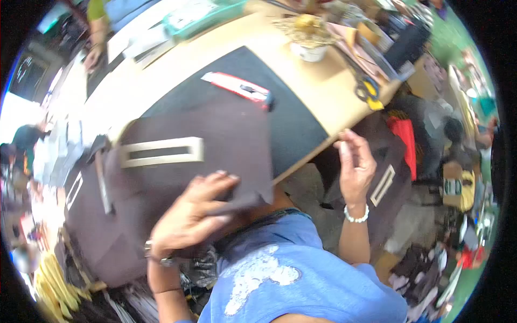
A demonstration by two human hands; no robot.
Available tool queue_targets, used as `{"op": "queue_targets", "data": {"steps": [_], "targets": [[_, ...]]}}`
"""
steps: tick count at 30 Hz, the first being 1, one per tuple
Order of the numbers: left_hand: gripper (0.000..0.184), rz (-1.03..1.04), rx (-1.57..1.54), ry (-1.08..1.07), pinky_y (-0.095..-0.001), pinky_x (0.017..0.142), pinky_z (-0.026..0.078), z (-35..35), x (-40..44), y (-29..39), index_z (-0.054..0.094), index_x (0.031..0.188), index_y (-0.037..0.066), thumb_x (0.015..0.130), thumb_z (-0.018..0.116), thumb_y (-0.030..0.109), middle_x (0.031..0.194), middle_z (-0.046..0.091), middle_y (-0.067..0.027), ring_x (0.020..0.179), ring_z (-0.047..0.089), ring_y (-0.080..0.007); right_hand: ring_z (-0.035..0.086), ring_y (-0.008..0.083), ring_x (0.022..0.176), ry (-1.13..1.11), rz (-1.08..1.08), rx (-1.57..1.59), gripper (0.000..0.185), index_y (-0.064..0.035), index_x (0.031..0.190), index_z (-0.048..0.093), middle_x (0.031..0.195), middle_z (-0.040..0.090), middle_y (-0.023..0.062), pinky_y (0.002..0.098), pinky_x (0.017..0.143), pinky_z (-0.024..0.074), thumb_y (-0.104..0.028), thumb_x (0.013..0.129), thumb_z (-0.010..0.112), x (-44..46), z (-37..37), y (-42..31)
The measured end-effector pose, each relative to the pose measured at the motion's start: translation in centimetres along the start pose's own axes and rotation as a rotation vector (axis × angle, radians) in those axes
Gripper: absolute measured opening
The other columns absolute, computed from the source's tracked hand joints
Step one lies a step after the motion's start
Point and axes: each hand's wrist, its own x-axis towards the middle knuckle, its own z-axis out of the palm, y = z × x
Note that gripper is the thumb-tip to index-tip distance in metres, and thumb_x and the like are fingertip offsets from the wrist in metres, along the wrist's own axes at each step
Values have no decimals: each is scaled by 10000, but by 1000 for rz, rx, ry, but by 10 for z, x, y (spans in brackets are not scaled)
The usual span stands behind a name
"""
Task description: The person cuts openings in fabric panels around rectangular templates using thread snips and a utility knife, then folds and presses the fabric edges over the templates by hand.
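A large dark brown sheet (226, 134) lies over the table's near edge and hangs down at the left, with a cream rectangular frame (197, 149) on it. My left hand (196, 212) rests on its near part, fingers apart. To the right, beyond the table edge, my right hand (356, 164) is raised with fingers pressed together; what they hold, if anything, is too small to make out. Below it hangs another dark piece (396, 153) with a cream frame (383, 185). A red and white cutter (237, 87) lies on the black mat (293, 116).
Yellow-handled scissors (369, 92) lie at the table's right corner (344, 110), near a white pot (309, 52). A teal tray (202, 19) stands at the back. Another person's hand (92, 58) shows at the upper left. Yellow strips (54, 280) hang at the lower left.
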Motion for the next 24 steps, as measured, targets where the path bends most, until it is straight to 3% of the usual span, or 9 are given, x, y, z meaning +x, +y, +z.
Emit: {"op": "queue_targets", "data": {"steps": [5,7,9,10,13,15,19,20,24], "targets": [[403,-122,-256,374,-423,1055,288,33,-14,3,661,1045,39,820,549,354,1294,511,-170,1255,415,-352,621,156,729,-407,25,216,265,29,1089,588,904,652,131,255,640,498,-76,848,623,0,75,-55],[288,-252,-7,807,-404,1010,346,53,-9,-7,641,1046,8,827,598,190,1261,520,-188,1220,440,-355,625,210,725,-425,-100,77,281,31,1088,580,907,637,161,281,632,497,-76,833,631,1,93,-60],[350,-379,283,987,-419,1019,329,68,-4,-17,609,1097,5,815,642,211,1278,495,-201,1236,414,-363,627,235,710,-412,-282,-77,296,29,1089,576,875,636,166,299,630,494,-51,811,641,4,111,-57],[412,-399,297,979,-431,1034,305,73,-3,-22,574,1153,20,809,659,230,1300,473,-203,1256,386,-369,628,248,702,-397,-375,-156,306,28,1089,574,859,635,169,308,629,493,-38,799,646,6,116,-56],[462,-397,310,1016,-423,1045,295,81,-2,-25,530,1189,-18,815,644,229,1296,479,-205,1246,404,-359,641,239,691,-547,-71,-29,327,18,1087,578,801,643,152,311,627,496,-6,771,659,9,119,-63],[495,-362,47,1113,-425,1026,313,78,-6,-28,521,1193,-25,814,645,267,1264,497,-209,1219,428,-358,654,223,701,-515,-179,59,339,-2,1085,594,785,657,139,308,636,508,4,755,675,1,113,-80],[483,-278,-420,1226,-358,882,434,56,-21,-26,514,1142,-44,830,617,311,1068,588,-196,1000,572,-285,644,260,718,-1022,-445,489,351,-8,1073,605,847,661,127,334,622,510,-26,735,700,-34,100,-120],[435,-321,-589,1218,-313,771,459,45,-28,-14,538,1060,-46,824,631,307,958,610,-157,851,576,-197,633,272,734,-1167,-456,632,339,1,1068,601,866,652,133,344,631,506,-24,741,686,-48,105,-124],[319,-666,-457,1272,-285,722,456,29,-65,-14,594,957,-46,830,653,241,901,619,-107,804,550,-129,604,276,831,-1587,-502,1028,335,21,1132,552,927,608,138,354,691,500,-28,806,610,-92,129,-141]]}}
